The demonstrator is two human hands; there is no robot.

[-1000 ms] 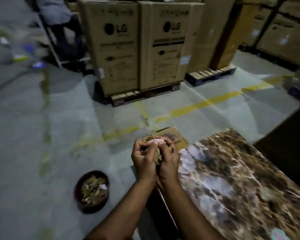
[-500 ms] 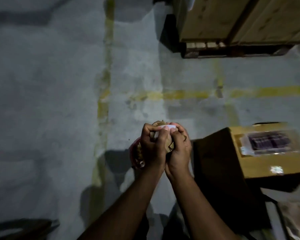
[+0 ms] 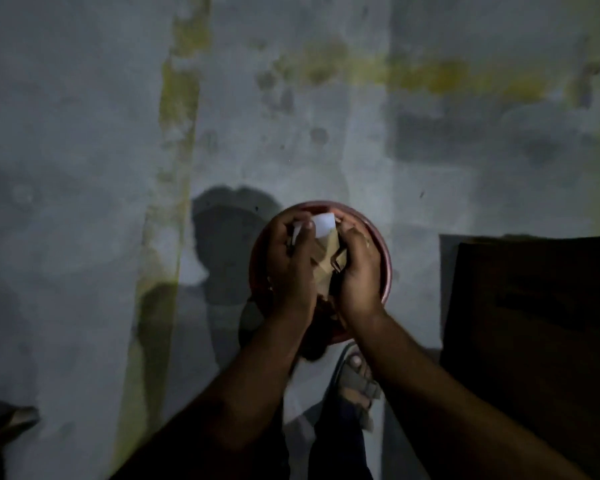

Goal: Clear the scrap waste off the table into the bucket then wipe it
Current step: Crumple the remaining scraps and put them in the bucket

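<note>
The scrap waste (image 3: 326, 258) is a bunch of brown cardboard pieces with one white paper slip at its far end, and it sits pressed between the person's two hands, directly over the bucket (image 3: 383, 268). The left hand (image 3: 293, 261) curls around the bunch from the left, its thumb lying across the white slip. The right hand (image 3: 355, 271) closes on it from the right, fingers bent over the top of the brown pieces, so both hands grip the same load with only a narrow gap between them where the cardboard shows. Nothing in the view shows any piece falling loose.

The bucket is round with a reddish rim, standing on the floor (image 3: 84, 168) below the hands; most of its mouth is hidden behind them, and its contents are too dark to make out. Both forearms reach in from the bottom edge of the view toward it.

Just nearer than the bucket, a foot in a strapped sandal (image 3: 355, 382) stands on the floor between the forearms. The floor is grey concrete with worn yellow painted lines (image 3: 177, 98), one running away from the viewer on the left and one crossing along the top. A dark shadow falls on the floor to the left of the bucket. At the right stands a dark box-like shape (image 3: 534, 323), too dim to identify.
</note>
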